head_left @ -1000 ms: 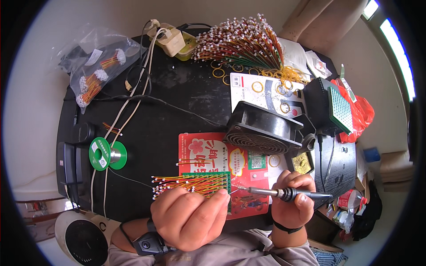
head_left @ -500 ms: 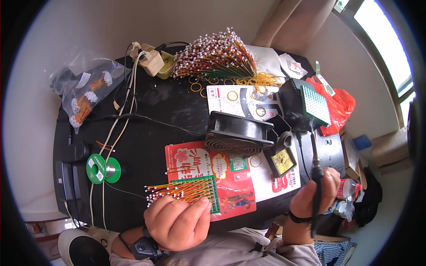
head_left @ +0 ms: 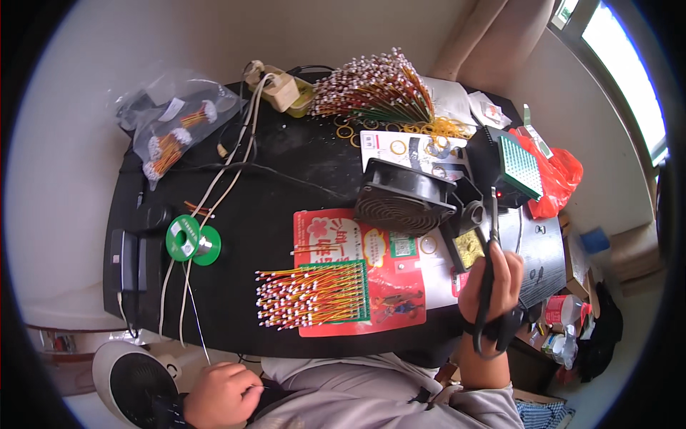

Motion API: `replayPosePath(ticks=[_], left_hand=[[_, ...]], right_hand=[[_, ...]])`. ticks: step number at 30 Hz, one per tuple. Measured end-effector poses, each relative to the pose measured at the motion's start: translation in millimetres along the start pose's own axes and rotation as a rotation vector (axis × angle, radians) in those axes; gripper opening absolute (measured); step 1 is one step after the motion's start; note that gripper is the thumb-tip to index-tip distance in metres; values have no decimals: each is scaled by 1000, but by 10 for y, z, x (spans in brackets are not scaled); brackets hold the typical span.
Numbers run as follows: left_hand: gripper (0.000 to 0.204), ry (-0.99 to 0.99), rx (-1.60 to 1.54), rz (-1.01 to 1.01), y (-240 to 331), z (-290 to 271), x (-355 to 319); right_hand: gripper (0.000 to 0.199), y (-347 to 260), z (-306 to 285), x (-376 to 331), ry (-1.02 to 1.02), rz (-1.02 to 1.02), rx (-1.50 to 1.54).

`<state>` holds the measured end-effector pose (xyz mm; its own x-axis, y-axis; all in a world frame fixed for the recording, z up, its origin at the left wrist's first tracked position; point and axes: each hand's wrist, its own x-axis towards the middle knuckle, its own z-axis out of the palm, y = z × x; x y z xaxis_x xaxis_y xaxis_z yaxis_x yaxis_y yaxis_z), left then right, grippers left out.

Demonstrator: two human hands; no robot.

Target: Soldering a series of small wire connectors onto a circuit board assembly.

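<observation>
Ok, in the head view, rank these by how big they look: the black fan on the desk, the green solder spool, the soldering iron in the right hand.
1. Black fan, clearly the largest.
2. Soldering iron: long but thin, partly hidden by the right hand.
3. Green solder spool.
Iron against spool is unsure: one is longer, the other broader.

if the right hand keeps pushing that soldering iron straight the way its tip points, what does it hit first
Most likely the small square tip-cleaner holder with brass wool just beyond the right hand. The slim dark soldering iron points away from the person, its tip above that holder and near the black stand. Depth is unclear from this one view.
</observation>
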<state>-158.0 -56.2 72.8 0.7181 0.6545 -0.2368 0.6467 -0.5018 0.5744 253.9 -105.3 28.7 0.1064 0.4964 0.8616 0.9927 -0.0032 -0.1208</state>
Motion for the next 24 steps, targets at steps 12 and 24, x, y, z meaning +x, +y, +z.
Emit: replayPosePath(ticks=[12, 24], left_hand=[[17, 19, 272, -105, -360, 157, -687], [16, 476, -92, 224, -10, -277, 1746]], right_hand=[[32, -144, -7, 6, 38, 35, -15], [46, -622, 1, -68, -39, 145, 649]])
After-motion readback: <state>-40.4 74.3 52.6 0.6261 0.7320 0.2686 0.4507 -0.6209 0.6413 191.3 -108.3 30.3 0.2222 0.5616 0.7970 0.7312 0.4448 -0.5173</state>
